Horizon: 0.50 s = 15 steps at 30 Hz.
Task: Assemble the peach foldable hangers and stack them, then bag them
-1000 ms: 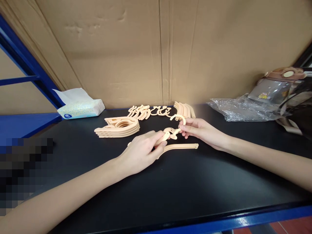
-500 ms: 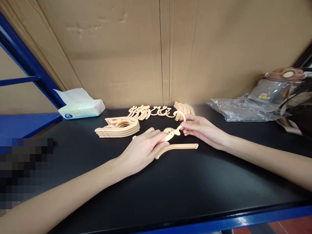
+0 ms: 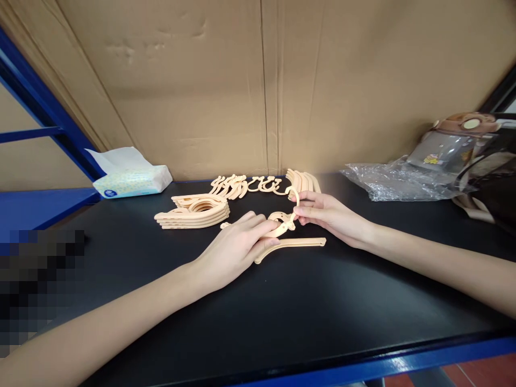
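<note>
My left hand [image 3: 237, 247] is closed over a cream plastic hanger arm [image 3: 277, 232], whose pivot end sticks out past the fingers. Between fingers and thumb, my right hand [image 3: 322, 215] pinches a cream hanger hook [image 3: 297, 200]. The hook's base meets the arm's pivot end; whether the two are locked together I cannot tell. A curved cream piece with holes [image 3: 278, 216] shows just behind the left fingers. A loose hanger arm [image 3: 294, 243] lies on the black table [image 3: 282, 312], in front of and close to my left thumb.
Stacked hanger bodies [image 3: 193, 215] sit left of my hands. Farther back lie small curved pieces [image 3: 229, 186], several hooks [image 3: 264, 184] and more hanger arms [image 3: 302, 181]. A tissue pack [image 3: 133, 180] stands at left; clear plastic wrap [image 3: 399, 180] and a bottle [image 3: 447, 145] are at right.
My right hand has moved slightly left and brought the hook's base onto the pivot end of the hanger arm. The left hand stays nearly where it was.
</note>
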Motion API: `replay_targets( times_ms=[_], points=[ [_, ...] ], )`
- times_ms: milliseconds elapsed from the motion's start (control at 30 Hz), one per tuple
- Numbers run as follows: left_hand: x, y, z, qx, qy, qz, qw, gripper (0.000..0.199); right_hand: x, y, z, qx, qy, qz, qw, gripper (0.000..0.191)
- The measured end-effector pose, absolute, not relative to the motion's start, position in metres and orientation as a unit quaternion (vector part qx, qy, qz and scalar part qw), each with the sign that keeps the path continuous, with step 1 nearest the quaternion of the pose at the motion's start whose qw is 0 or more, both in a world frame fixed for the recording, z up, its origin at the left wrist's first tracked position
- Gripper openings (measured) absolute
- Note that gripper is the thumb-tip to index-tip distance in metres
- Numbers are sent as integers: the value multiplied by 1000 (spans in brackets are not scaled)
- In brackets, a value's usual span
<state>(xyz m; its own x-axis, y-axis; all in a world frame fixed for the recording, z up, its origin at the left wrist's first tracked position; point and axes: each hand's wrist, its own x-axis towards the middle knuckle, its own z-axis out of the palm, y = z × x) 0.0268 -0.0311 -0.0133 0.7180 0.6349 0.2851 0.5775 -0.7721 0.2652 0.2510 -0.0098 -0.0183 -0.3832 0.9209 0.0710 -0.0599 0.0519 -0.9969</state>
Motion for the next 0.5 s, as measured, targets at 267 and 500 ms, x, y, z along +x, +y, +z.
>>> replay_targets(
  times_ms=[267,500],
  points=[
    [24,-33,-15,929,315,190,49,25,250,-10,-18,-372,-597,576,417,27],
    [26,-34,-14,932,314,181,15,25,251,-8,-23,-380,-609,555,420,30]
  ],
)
